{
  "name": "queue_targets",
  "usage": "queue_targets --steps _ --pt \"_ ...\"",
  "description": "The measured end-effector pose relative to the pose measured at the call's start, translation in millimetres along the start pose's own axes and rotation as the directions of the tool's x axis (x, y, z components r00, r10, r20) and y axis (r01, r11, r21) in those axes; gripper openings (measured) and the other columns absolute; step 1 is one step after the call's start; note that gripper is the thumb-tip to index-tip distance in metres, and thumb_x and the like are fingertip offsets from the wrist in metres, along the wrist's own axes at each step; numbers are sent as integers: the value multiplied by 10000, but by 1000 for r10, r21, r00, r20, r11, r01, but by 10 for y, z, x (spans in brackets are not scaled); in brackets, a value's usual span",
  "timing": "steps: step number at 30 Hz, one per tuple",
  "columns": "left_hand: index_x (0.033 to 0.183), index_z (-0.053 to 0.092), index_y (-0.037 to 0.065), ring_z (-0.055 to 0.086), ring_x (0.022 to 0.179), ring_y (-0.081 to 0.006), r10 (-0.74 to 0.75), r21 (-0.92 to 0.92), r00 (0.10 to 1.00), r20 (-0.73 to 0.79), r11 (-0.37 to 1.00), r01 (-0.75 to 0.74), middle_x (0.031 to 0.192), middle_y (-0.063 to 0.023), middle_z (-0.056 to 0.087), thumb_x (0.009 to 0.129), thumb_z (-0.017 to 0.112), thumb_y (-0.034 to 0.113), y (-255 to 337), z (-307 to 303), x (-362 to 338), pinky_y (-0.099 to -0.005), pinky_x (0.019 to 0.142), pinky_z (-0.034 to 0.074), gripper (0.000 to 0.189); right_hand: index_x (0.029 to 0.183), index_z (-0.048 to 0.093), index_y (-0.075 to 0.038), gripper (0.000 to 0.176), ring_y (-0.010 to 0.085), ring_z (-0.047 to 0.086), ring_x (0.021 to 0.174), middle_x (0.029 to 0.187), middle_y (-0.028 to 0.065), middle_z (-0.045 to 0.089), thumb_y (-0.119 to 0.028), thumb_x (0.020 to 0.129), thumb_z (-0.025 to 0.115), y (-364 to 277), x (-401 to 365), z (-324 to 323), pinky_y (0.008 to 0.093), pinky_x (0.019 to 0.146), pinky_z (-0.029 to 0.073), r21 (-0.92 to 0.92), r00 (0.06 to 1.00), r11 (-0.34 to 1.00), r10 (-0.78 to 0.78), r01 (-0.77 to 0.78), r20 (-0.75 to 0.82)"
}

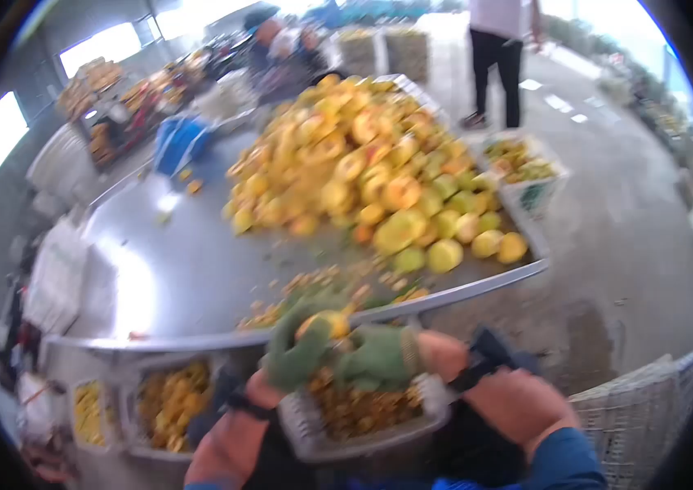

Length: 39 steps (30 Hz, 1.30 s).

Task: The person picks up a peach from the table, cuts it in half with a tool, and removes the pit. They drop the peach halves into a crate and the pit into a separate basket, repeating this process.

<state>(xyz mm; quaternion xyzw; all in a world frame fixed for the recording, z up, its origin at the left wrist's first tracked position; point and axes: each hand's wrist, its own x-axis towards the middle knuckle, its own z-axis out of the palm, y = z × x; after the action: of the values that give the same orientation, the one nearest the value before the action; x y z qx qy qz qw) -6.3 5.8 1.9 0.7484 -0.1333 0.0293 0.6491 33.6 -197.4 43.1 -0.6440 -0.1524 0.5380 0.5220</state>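
Note:
My left hand (297, 347), in a green glove, is wrapped round a yellow fruit (328, 324) just over the near edge of the metal table (191, 261). Close beside it on the right is my right hand (375, 357), gloved in green too, with its fingers curled near the fruit; blur hides what they hold. Under both hands sits a white basket (306, 429) with brownish-yellow pieces in it. A large heap of yellow and greenish fruit (355, 163) covers the table's far right part. Small bits lie scattered between the heap and my hands.
Crates of yellow pieces (173, 400) stand below the table at the left. A blue container (179, 143) is on its far left part. Another fruit-filled basket (526, 184) adjoins the right edge. One person (495, 65) stands beyond; others are at the back left.

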Motion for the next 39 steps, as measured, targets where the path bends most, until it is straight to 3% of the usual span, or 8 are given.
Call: queue_targets --steps 7,12,14,16,21,27,36,39 --pt "1198 694 0 671 1000 -164 -71 107 975 212 993 49 1107 -127 729 997 626 208 252 -83 191 -331 886 541 297 891 668 -81 209 111 470 431 593 -11 535 -288 897 640 236 157 -115 282 392 370 -27 989 991 -129 131 67" --pt "1224 689 -8 661 1040 -178 32 94 988 152 994 -46 1119 -124 727 1019 600 256 182 -111 205 -354 940 524 346 854 610 -85 198 76 370 369 544 -29 453 -264 936 626 67 -20 -38 246 327 274 268 955 959 -161 92 250" --pt "1241 682 -17 654 1049 -175 112 -308 993 26 946 -99 1148 -112 718 1047 564 294 -77 -32 197 -345 948 516 385 850 609 -80 248 75 371 368 548 -25 457 -304 955 631 275 236 -119 234 323 258 488 893 871 -181 -48 411" --pt "1330 593 -26 678 1055 -216 120 -251 990 -74 959 -135 1192 -134 702 1056 515 522 -150 26 134 -377 949 543 617 871 626 -80 273 73 373 373 560 -23 466 -336 967 627 211 179 -84 234 331 260 489 917 871 -162 -40 363" --pt "1271 627 -10 703 1003 -212 -21 -207 1000 22 978 25 1180 -133 705 1057 547 466 -11 -54 133 -369 899 577 528 914 662 -55 289 92 437 381 565 -5 504 -340 952 642 133 190 -31 244 331 318 248 941 950 -250 193 227" --pt "1259 625 -14 712 1003 -233 19 -127 999 29 992 -15 1139 -141 711 1057 561 426 -50 -28 188 -382 882 591 488 914 659 -40 283 90 448 369 555 0 511 -301 997 591 16 53 -50 246 318 334 205 978 977 -103 65 181" --pt "1307 588 -2 715 963 -275 -101 -375 992 -78 925 65 1091 -160 706 1035 461 622 -210 190 173 -401 814 613 694 878 581 -17 323 84 406 337 523 -20 447 -270 1068 515 518 430 -52 228 290 308 783 634 558 -508 -273 583" --pt "1314 592 16 713 879 -253 -266 -623 956 -121 770 135 1044 -150 713 1039 428 640 -273 241 130 -355 710 604 700 865 598 4 411 72 391 343 526 -17 452 -326 1081 483 483 280 -40 224 305 310 762 679 646 -535 -55 503"
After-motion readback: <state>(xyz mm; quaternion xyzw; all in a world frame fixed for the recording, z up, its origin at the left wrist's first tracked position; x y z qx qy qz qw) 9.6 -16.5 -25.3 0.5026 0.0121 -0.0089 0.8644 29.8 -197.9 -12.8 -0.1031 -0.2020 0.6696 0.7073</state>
